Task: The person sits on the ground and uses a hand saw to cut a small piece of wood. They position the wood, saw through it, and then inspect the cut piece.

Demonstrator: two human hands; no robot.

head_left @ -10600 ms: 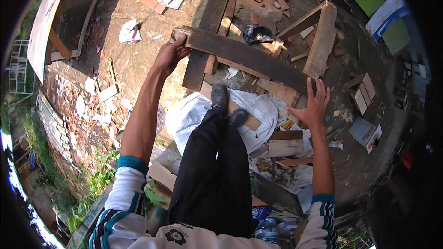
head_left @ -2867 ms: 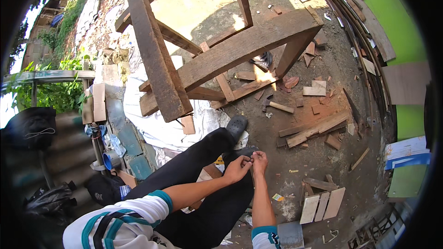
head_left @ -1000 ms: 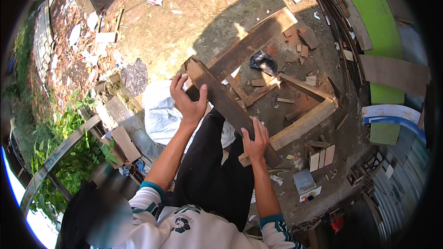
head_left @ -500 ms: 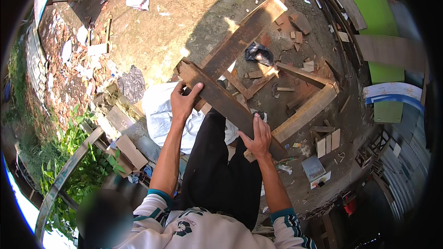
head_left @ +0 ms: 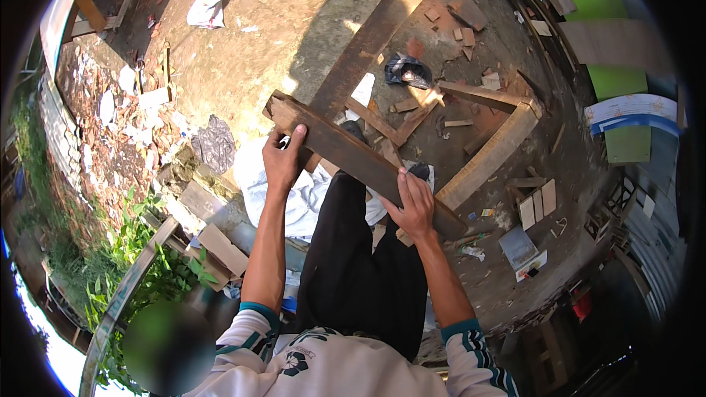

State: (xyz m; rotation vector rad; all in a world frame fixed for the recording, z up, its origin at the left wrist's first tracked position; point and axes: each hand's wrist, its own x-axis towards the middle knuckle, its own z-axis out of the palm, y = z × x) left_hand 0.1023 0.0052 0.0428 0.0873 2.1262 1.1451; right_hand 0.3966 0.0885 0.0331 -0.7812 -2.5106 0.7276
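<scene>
Both hands hold a dark brown wooden plank (head_left: pixel 353 151) that slants across in front of my knees, its far-left end ragged. My left hand (head_left: pixel 282 158) grips it near that end, thumb on top and the other fingers hidden below. Toward the lower right end, my right hand (head_left: pixel 414 206) lies over it, fingers on the upper face and thumb at the near edge. A long wooden board (head_left: pixel 364 48) runs from beneath the plank's left part to the far right. A lighter timber (head_left: pixel 489 154) reaches toward the plank's right end; whether they are joined I cannot tell.
White sacking (head_left: pixel 283 209) lies under the plank by my legs. A black plastic bag (head_left: pixel 408 71), wood offcuts (head_left: pixel 538 201) and a grey flat sheet (head_left: pixel 518 248) lie on the ground. Leafy plants (head_left: pixel 140 272) grow at left; a green panel (head_left: pixel 599 22) stands at right.
The whole view has turned slightly, and the plank looks a little flatter in the picture. Both hands keep about the same places on it.
</scene>
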